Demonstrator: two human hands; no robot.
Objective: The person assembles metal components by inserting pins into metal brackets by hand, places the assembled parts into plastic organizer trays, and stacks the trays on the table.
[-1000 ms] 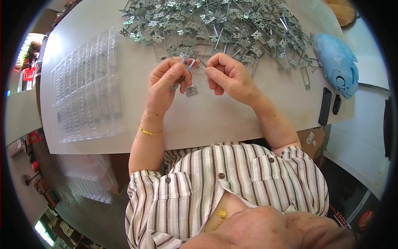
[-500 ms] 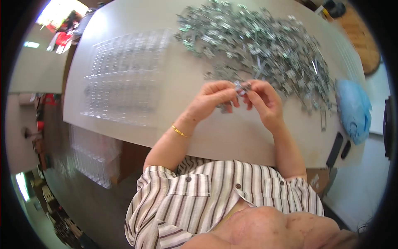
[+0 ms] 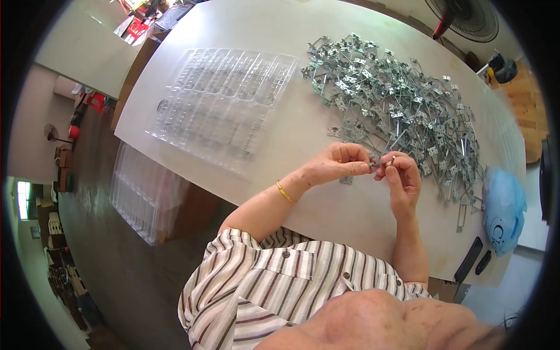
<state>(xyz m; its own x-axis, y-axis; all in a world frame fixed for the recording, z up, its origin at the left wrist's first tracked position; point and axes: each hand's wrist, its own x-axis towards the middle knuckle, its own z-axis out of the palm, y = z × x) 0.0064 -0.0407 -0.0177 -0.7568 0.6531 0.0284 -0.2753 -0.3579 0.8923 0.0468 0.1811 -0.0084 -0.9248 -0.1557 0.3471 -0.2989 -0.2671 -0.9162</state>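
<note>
Both hands meet over the table, just below a large pile of small metal brackets with thin rods (image 3: 402,105). My left hand (image 3: 344,163) pinches a small metal bracket (image 3: 376,164) between thumb and fingertips. From the other side my right hand (image 3: 402,181) closes its thumb and fingers on the same metal piece, whose details are partly hidden by the fingertips. Another small bracket (image 3: 346,180) shows just under my left hand.
A clear plastic tray (image 3: 221,105) lies left on the table (image 3: 291,204). More clear trays (image 3: 143,195) are stacked below its left edge. At right are a blue plastic bag (image 3: 503,210), a black phone (image 3: 468,259) and a small black object (image 3: 483,262).
The view has turned, so the table and pile sit differently in it. My two hands, apart one second ago, have come together at the metal piece.
</note>
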